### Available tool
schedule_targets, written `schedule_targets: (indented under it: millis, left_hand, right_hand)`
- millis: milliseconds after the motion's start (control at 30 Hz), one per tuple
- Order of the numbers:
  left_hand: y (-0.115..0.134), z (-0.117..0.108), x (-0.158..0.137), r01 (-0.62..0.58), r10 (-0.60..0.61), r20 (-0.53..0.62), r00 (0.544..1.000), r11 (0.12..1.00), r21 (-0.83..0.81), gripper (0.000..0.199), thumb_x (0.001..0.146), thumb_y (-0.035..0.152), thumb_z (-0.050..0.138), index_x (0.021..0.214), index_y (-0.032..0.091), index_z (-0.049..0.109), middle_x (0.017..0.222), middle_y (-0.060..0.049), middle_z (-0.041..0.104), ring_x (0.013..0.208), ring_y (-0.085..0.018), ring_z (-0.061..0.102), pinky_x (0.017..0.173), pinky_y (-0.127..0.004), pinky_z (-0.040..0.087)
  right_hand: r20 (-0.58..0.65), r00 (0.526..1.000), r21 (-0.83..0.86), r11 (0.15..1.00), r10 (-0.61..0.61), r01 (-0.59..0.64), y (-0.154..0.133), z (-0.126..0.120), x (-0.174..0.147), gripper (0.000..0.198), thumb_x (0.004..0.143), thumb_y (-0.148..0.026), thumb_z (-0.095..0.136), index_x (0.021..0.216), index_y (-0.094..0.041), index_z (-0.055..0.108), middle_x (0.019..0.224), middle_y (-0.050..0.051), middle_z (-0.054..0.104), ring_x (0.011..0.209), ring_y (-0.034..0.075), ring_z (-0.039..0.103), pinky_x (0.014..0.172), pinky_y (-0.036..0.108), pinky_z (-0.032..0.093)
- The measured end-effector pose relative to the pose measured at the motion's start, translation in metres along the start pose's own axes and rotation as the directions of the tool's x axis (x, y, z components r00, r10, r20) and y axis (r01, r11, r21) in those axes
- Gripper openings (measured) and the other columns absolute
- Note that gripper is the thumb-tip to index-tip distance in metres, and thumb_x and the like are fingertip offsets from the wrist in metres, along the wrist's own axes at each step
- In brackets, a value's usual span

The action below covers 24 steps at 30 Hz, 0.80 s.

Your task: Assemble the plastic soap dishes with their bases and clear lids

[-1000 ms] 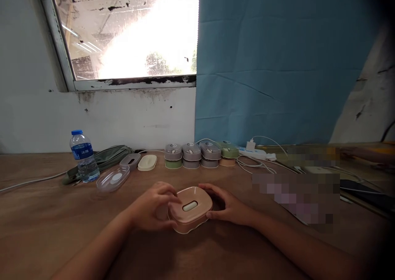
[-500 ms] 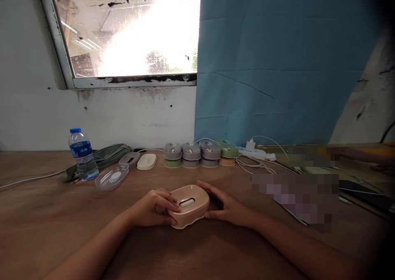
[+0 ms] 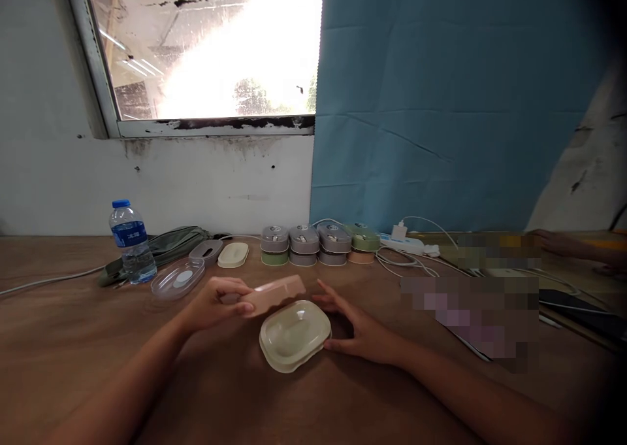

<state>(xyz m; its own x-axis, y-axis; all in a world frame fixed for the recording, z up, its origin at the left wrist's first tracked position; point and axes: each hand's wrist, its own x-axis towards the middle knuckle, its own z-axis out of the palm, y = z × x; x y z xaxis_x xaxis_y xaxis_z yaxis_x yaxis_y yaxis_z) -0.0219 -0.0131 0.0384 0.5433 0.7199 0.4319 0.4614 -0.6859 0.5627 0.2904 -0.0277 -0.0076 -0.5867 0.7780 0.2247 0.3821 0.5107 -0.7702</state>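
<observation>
My left hand (image 3: 223,303) pinches one end of a pink oval soap dish tray (image 3: 277,293), which is tilted up on its side above the table. Below it sits a cream soap dish base (image 3: 294,334), its hollow facing up and a pale piece showing at its far side. Around the right side of this base lies my right hand (image 3: 350,327), fingers spread and the thumb at the rim; whether it presses on the base I cannot tell.
Several stacked soap boxes (image 3: 304,242) line the wall. Left of them lie a cream tray (image 3: 233,255), a grey slotted tray (image 3: 206,252) and a clear lid (image 3: 177,278). A water bottle (image 3: 132,246) stands near a green pouch. Cables and a power strip (image 3: 404,243) are at right.
The pink tray has come off the cream base, lifted up and left by my left hand. My right hand stays beside the base, its fingers a little more spread.
</observation>
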Motion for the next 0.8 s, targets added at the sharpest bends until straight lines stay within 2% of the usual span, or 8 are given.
schedule_targets:
  millis: [100,167,233,300,467,600,800]
  left_hand:
    - [-0.013,-0.034,0.003,0.089,-0.063,-0.171,0.983,0.985,0.148,0.031,0.073,0.042,0.058,0.089,0.017,0.068,0.085,-0.005,0.067,0.076,-0.017,0.059,0.066,-0.025,0.045]
    - [-0.030,-0.055,0.010,0.196,-0.100,-0.351,0.931,0.948,0.250,0.037,0.070,0.046,0.060,0.090,0.017,0.068,0.091,-0.005,0.067,0.082,-0.019,0.060,0.072,-0.026,0.045]
    - [-0.052,-0.072,0.021,0.355,-0.185,-0.455,0.871,0.878,0.322,0.043,0.068,0.050,0.060,0.094,0.017,0.067,0.097,-0.006,0.067,0.089,-0.021,0.060,0.077,-0.027,0.044]
    - [-0.076,-0.084,0.035,0.466,-0.279,-0.455,0.846,0.801,0.375,0.047,0.066,0.052,0.059,0.097,0.017,0.066,0.097,-0.006,0.068,0.090,-0.023,0.060,0.077,-0.027,0.043]
    - [-0.119,-0.092,0.058,0.521,-0.373,-0.379,0.847,0.727,0.448,0.041,0.066,0.044,0.057,0.092,0.014,0.068,0.090,-0.006,0.069,0.091,-0.027,0.060,0.072,-0.026,0.041]
    - [-0.135,-0.087,0.060,0.540,-0.441,-0.313,0.841,0.655,0.529,0.038,0.068,0.043,0.052,0.092,0.018,0.068,0.091,-0.007,0.069,0.091,-0.026,0.059,0.068,-0.027,0.040]
    - [-0.147,-0.086,0.055,0.553,-0.474,-0.293,0.830,0.638,0.536,0.038,0.066,0.040,0.052,0.093,0.019,0.068,0.091,-0.004,0.069,0.089,-0.023,0.060,0.067,-0.024,0.040]
  right_hand:
    - [0.003,1.000,-0.015,1.000,0.014,-0.014,-0.001,0.000,-0.001,0.094,0.070,-0.031,0.067,0.139,-0.027,0.004,0.134,0.009,0.039,0.120,0.023,0.039,0.102,0.045,0.027]
    - [0.006,1.000,-0.027,1.000,0.012,-0.012,-0.002,0.001,-0.002,0.092,0.070,-0.032,0.066,0.139,-0.028,0.005,0.133,0.008,0.040,0.120,0.023,0.039,0.103,0.045,0.026]
    - [0.008,1.000,-0.036,0.999,0.012,-0.012,-0.005,0.001,-0.002,0.091,0.071,-0.032,0.066,0.139,-0.029,0.006,0.132,0.008,0.041,0.121,0.023,0.039,0.104,0.045,0.025]
    - [0.007,1.000,-0.046,0.999,0.013,-0.012,-0.007,0.002,-0.003,0.091,0.071,-0.032,0.065,0.139,-0.029,0.005,0.132,0.007,0.042,0.121,0.023,0.039,0.104,0.046,0.025]
    - [0.001,1.000,-0.074,0.997,-0.001,0.001,-0.008,0.002,-0.005,0.087,0.073,-0.031,0.064,0.139,-0.029,0.008,0.133,0.006,0.041,0.122,0.024,0.037,0.104,0.045,0.025]
    - [0.004,1.000,-0.081,0.997,0.008,-0.008,-0.008,0.001,-0.006,0.086,0.073,-0.032,0.063,0.139,-0.029,0.008,0.134,0.005,0.041,0.123,0.023,0.036,0.104,0.043,0.025]
    - [0.016,1.000,-0.093,0.996,0.004,-0.003,-0.008,0.001,-0.005,0.086,0.073,-0.030,0.063,0.139,-0.029,0.007,0.134,0.005,0.040,0.124,0.023,0.035,0.104,0.043,0.024]
